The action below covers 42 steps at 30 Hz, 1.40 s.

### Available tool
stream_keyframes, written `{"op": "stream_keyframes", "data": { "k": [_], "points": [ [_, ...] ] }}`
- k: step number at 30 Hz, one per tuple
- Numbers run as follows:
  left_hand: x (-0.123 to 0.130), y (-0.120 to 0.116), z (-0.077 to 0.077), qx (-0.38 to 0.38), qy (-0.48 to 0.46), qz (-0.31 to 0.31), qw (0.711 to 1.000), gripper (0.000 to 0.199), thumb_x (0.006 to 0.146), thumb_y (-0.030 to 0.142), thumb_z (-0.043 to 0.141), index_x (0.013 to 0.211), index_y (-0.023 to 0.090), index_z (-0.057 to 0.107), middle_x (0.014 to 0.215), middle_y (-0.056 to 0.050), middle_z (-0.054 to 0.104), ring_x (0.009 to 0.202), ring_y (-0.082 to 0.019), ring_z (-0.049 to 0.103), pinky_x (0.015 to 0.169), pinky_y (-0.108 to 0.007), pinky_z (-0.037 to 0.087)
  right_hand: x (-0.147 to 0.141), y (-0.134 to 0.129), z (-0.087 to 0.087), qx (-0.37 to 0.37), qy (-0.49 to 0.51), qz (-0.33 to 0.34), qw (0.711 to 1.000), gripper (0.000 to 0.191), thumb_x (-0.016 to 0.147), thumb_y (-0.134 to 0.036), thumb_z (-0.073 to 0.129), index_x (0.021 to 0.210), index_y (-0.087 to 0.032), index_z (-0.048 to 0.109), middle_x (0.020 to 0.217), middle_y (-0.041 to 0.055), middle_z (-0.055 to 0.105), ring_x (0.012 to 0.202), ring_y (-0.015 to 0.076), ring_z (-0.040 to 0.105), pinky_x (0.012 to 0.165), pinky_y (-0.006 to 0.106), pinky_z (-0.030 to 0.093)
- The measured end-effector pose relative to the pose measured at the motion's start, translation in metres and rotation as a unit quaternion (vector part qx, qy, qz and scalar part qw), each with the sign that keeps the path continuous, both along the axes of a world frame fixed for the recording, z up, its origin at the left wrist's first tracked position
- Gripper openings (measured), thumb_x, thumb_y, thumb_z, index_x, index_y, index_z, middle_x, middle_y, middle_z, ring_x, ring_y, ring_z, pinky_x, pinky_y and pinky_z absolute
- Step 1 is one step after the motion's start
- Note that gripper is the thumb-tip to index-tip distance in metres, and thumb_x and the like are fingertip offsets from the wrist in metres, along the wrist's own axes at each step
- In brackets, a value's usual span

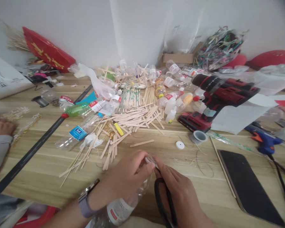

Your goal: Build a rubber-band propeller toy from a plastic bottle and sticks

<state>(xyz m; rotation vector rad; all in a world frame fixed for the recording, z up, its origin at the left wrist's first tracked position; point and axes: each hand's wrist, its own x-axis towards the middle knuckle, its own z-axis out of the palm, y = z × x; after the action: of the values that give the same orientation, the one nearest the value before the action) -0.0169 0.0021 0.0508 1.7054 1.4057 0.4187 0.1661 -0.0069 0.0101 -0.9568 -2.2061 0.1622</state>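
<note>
My left hand [130,172], with a watch on its wrist, is closed around the neck of a clear plastic bottle [120,210]. The bottle lies tilted, its mouth pointing away from me and its labelled body close to my lap. My right hand [180,190] is closed on a pair of black-handled scissors [159,196], whose loops hang below the palm. Their blades are mostly hidden between the hands, beside the bottle's mouth. A single wooden craft stick [142,143] lies on the table just beyond my hands.
Craft sticks [135,117] and several plastic bottles pile up ahead. A red cordless drill [218,98] stands at right, near a phone [248,183] and a blue glue gun [266,139]. A dark strip [38,144] crosses the left side. Another person's hand [1,126] rests at far left.
</note>
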Motion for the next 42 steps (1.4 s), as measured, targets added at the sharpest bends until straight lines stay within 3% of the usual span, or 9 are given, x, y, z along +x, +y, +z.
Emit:
{"op": "stream_keyframes", "data": {
  "k": [5,11,15,19,24,27,31,35,42],
  "points": [
    [-0.004,0.005,0.003,0.015,0.009,-0.017,1.0,0.03,0.097,0.043,0.04,0.079,0.021,0.05,0.077,0.001,0.056,0.073,-0.018,0.053,0.065,-0.031,0.034,-0.007,-0.001,0.001,-0.013,0.006,-0.001,1.0,0.084,0.083,0.003,0.034,0.16,-0.017,0.009,0.088,0.0079,0.078,0.064,0.0223,0.074,0.053,0.031,0.062],
    [-0.016,0.012,0.0,-0.018,-0.09,-0.024,0.995,0.031,0.099,0.04,0.04,0.082,0.02,0.056,0.08,0.001,0.062,0.078,-0.017,0.059,0.072,-0.029,0.042,-0.011,-0.004,-0.007,-0.041,0.049,-0.016,0.998,0.073,0.093,-0.005,0.036,0.16,-0.017,0.009,0.075,0.004,0.075,0.055,0.0199,0.07,0.048,0.025,0.057],
    [-0.017,0.014,-0.004,-0.039,-0.102,-0.039,0.993,0.032,0.098,0.043,0.041,0.086,0.02,0.059,0.084,0.0,0.066,0.08,-0.017,0.061,0.071,-0.029,0.044,-0.012,-0.005,-0.012,-0.06,0.048,-0.017,0.997,0.066,0.097,-0.01,0.035,0.159,-0.017,0.012,0.077,0.0035,0.075,0.057,0.0193,0.07,0.052,0.025,0.058],
    [-0.016,0.014,-0.004,-0.032,-0.094,-0.047,0.994,0.033,0.098,0.044,0.041,0.085,0.019,0.059,0.081,0.0,0.065,0.076,-0.017,0.059,0.069,-0.029,0.043,-0.013,-0.005,-0.013,-0.039,0.033,-0.025,0.998,0.062,0.098,-0.013,0.035,0.158,-0.014,0.018,0.074,0.0036,0.074,0.054,0.0197,0.067,0.049,0.026,0.055],
    [-0.017,0.013,-0.002,-0.032,-0.09,-0.042,0.995,0.031,0.098,0.042,0.041,0.084,0.02,0.058,0.08,0.001,0.064,0.077,-0.016,0.058,0.069,-0.028,0.042,-0.016,-0.002,0.001,0.015,0.009,-0.029,0.999,0.067,0.092,-0.006,0.035,0.157,-0.012,0.02,0.065,0.0015,0.071,0.048,0.0187,0.064,0.046,0.026,0.051],
    [-0.017,0.01,-0.001,-0.042,-0.087,-0.049,0.994,0.032,0.097,0.044,0.042,0.079,0.02,0.055,0.073,0.003,0.058,0.069,-0.015,0.054,0.063,-0.027,0.04,-0.012,-0.001,0.004,0.029,0.005,-0.041,0.999,0.065,0.087,-0.003,0.035,0.152,-0.013,0.033,0.061,-0.0002,0.069,0.046,0.0175,0.063,0.043,0.025,0.048],
    [-0.019,0.006,0.0,-0.086,-0.079,-0.077,0.99,0.036,0.093,0.05,0.046,0.073,0.021,0.052,0.064,0.004,0.047,0.06,-0.013,0.044,0.055,-0.027,0.033,-0.003,-0.001,-0.009,0.008,0.01,-0.086,0.996,0.043,0.092,-0.011,0.04,0.132,-0.016,0.055,0.061,-0.0016,0.067,0.046,0.0157,0.063,0.045,0.023,0.046],
    [-0.02,0.009,0.0,-0.07,-0.117,-0.035,0.99,0.035,0.095,0.048,0.044,0.08,0.02,0.057,0.076,0.001,0.059,0.071,-0.016,0.054,0.066,-0.028,0.04,-0.002,-0.006,-0.018,-0.014,0.015,-0.052,0.998,0.048,0.094,-0.014,0.04,0.141,-0.012,0.046,0.065,0.0001,0.068,0.051,0.0161,0.064,0.051,0.024,0.05],
    [-0.017,0.011,-0.001,-0.059,-0.109,-0.044,0.991,0.033,0.097,0.045,0.043,0.087,0.019,0.06,0.081,0.0,0.063,0.075,-0.017,0.057,0.068,-0.029,0.041,-0.012,-0.008,0.001,-0.018,0.019,-0.016,1.0,0.058,0.095,-0.01,0.035,0.152,-0.012,0.029,0.059,-0.0011,0.068,0.041,0.0166,0.062,0.042,0.023,0.048]
  ]
}}
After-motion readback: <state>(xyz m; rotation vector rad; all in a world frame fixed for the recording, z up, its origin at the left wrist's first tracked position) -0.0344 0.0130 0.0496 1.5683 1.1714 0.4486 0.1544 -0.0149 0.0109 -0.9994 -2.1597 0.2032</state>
